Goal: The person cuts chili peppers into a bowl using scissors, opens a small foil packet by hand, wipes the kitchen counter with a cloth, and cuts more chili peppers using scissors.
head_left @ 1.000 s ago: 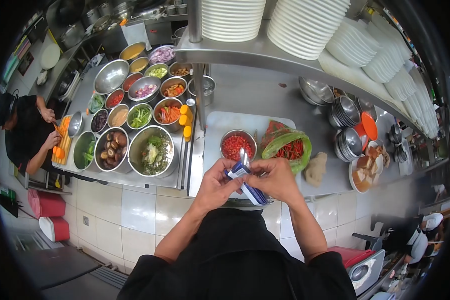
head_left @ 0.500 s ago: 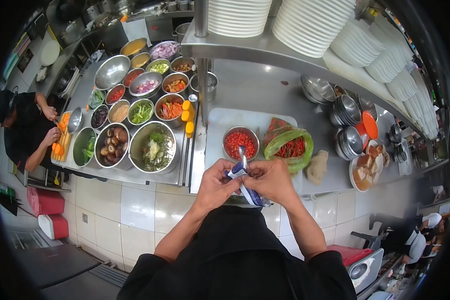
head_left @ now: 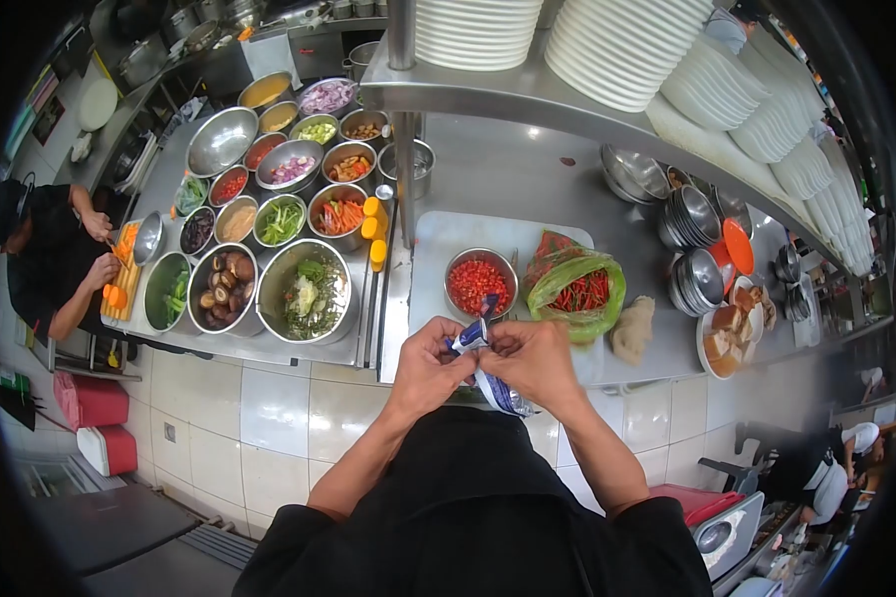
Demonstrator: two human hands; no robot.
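Note:
A blue-and-white plastic packet (head_left: 505,393) is pinched between both hands just off the counter's front edge; what is in it does not show. My left hand (head_left: 430,356) is closed on its upper left side. Fingers bent, my right hand (head_left: 535,360) grips the upper right side. The packet's twisted top points up toward a steel bowl of chopped red chillies (head_left: 479,287). That bowl stands on a white cutting board (head_left: 448,231). Right of it lies an opened green plastic bag (head_left: 607,316) with whole red chillies inside.
A ginger-like root (head_left: 632,330) lies right of the bag. Stacked steel bowls (head_left: 695,284) and a plate of brown-and-white food (head_left: 724,350) stand further right. Steel pots of cut vegetables (head_left: 336,214) fill the left counter. White plates (head_left: 473,35) load the overhead shelf. A co-worker (head_left: 50,259) cuts carrots at left.
The packet has turned a little in my hands, and its top now leans further right. Both hands have shifted only slightly and keep their hold.

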